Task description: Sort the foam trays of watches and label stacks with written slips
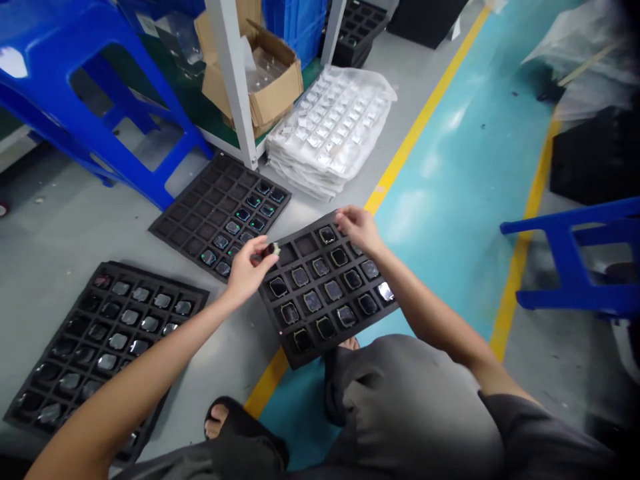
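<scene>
In my left hand (249, 268) a small dark watch-like unit (271, 250) with a pale edge is pinched between thumb and fingers. It is just above the upper left corner of a black tray (295, 360), which sits tilted in front of my knees. Square watch-like units (333, 290) with dark faces fill most of the tray's pockets; a couple near my left hand are vacant. My right hand (361, 230) is closed at the tray's far edge, fingertips on the rim. Its forearm covers part of the tray's right side.
A partly filled black tray (200, 200) lies on the floor ahead, with fuller stacked trays (113, 267) at left. Blue stools (125, 40) stand left and right. Bagged white trays (330, 127) and a cardboard box (277, 93) are by a shelf leg (233, 73).
</scene>
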A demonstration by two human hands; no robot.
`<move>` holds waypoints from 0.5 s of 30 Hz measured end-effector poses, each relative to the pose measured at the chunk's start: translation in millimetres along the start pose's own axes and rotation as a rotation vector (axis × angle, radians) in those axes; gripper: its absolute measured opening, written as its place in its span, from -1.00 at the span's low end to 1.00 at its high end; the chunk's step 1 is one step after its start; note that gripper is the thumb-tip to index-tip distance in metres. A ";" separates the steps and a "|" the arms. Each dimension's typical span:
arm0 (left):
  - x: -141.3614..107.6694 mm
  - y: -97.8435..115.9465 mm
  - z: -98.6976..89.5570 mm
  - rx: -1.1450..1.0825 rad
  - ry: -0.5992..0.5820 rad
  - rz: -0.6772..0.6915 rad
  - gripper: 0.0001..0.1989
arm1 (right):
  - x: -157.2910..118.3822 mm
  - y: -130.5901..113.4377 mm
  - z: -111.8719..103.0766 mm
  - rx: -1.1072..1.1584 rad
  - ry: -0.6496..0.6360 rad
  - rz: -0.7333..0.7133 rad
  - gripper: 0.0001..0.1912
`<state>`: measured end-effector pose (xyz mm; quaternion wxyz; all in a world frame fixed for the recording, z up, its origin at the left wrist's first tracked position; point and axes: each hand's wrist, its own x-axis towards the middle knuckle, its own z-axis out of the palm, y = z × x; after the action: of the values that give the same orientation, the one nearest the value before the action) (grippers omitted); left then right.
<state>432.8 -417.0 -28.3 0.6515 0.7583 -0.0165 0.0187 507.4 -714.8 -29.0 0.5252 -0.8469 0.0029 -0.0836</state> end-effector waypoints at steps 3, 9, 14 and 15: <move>-2.5 -3.5 5.6 0.309 -0.045 0.340 -0.37 | -37.0 -39.4 28.1 0.238 -0.373 0.008 -0.49; -12.7 4.5 1.9 0.525 -0.115 0.632 -0.24 | -69.8 -77.4 54.0 0.349 -0.571 -0.068 -0.49; -16.6 1.9 2.2 0.412 -0.174 0.449 -0.11 | -77.5 -64.6 56.9 0.450 -0.529 0.140 -0.57; -15.9 -0.9 2.5 0.398 -0.182 0.396 -0.06 | -80.3 -59.7 56.4 0.510 -0.504 0.228 -0.56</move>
<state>417.0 -419.3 -30.4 0.4694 0.8517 -0.2186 0.0803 431.4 -630.5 -11.6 0.7095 -0.6770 -0.0528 0.1884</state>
